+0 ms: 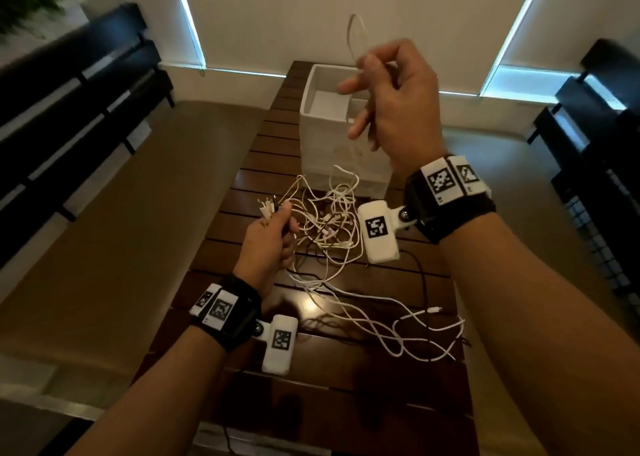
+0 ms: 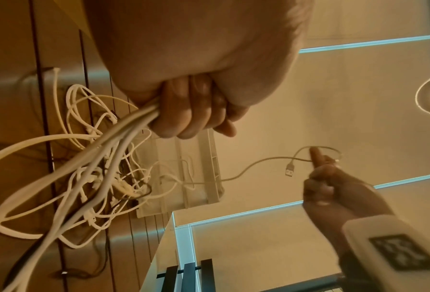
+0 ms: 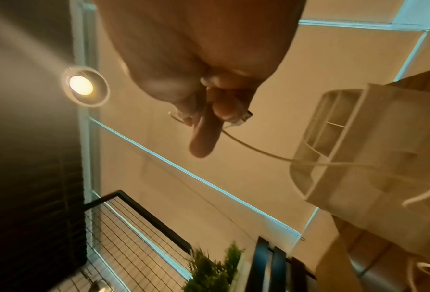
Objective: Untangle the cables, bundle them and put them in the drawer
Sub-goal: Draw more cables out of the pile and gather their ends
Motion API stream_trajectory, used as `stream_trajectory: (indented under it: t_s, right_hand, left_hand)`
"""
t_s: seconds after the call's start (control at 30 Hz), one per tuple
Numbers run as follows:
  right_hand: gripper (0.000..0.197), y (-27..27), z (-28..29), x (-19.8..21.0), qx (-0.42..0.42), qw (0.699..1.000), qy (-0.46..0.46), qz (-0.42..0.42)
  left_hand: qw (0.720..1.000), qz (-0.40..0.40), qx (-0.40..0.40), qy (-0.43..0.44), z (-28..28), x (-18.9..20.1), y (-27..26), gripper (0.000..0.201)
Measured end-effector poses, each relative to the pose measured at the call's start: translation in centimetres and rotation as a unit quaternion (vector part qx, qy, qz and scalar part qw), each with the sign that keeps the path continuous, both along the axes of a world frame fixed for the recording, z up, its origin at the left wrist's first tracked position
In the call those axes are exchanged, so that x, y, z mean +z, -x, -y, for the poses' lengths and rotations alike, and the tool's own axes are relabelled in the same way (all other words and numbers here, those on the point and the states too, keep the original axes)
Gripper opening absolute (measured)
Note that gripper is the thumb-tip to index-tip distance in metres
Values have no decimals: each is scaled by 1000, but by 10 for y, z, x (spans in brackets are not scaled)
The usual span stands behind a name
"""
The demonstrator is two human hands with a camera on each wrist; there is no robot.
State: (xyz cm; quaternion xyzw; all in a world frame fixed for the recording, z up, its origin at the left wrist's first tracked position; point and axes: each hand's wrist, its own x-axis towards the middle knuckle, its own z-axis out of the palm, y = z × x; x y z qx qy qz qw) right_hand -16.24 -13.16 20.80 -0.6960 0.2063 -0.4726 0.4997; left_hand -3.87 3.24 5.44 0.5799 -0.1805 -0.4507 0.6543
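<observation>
Head view. Dark slatted wooden table [image 1: 263, 136], running away from the viewer. White plastic drawer box [image 1: 313, 133], open-topped with inner dividers, standing at the far end of the table. Tangle of white cables [image 1: 329, 220] lying on the slats just in front of the box, with looser white strands and one black cable [image 1: 420, 268] trailing toward the near right. Left hand [image 1: 268, 244], low over the table, fist closed around a bunch of white cables whose plug ends stick out above the thumb. Right hand [image 1: 394, 105], raised in front of the box, pinching a single thin white cable [image 1: 355, 39] that loops up above the fingers and hangs down to the tangle; index and little finger extended. Black wrist straps with white marker blocks on both forearms.

Left wrist view. Left hand [image 2: 191, 110] with fingers curled tight round several white cables [image 2: 124, 128] that fan out toward the tangle on the table. Drawer box [image 2: 199, 187] behind the fingers. Right hand [image 2: 333, 189] beyond, holding the thin cable [image 2: 259, 161], with a USB plug [image 2: 290, 170] hanging loose beside its fingers.

Right wrist view. Right hand [image 3: 204, 98], thumb and curled fingers pinching the thin cable [image 3: 254, 148] close to its USB plug [image 3: 245, 117]; one finger pointing straight out. Cable runs across to the drawer box [image 3: 359, 142], whose dividers show. Ceiling lamp [image 3: 81, 85], potted plant [image 3: 214, 270], black wire rack [image 3: 139, 237] in the background.
</observation>
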Motion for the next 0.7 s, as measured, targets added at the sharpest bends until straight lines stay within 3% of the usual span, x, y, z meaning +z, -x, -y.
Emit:
stream_trajectory:
  t_s: [0.07,0.17,0.37,0.5,0.7]
  right_hand:
    - [18,3,-2,-7,-5,999,-3,-38]
    - [14,7,-10,-46,7,985,-21,-172]
    - [7,16,-44,-93,59,977,52,-198]
    - [5,29,-61,-128,42,962,116,-242]
    - [19,51,-77,-157,41,931,159,-326]
  left_hand:
    - [1000,12,11,8,-1,2,3,41]
    - [999,44,19,26,1,7,10,35]
    - [995,77,39,52,9,41,15,37]
    - [992,98,12,75,16,46,14,40]
    - [990,103,-1,96,22,42,11,30]
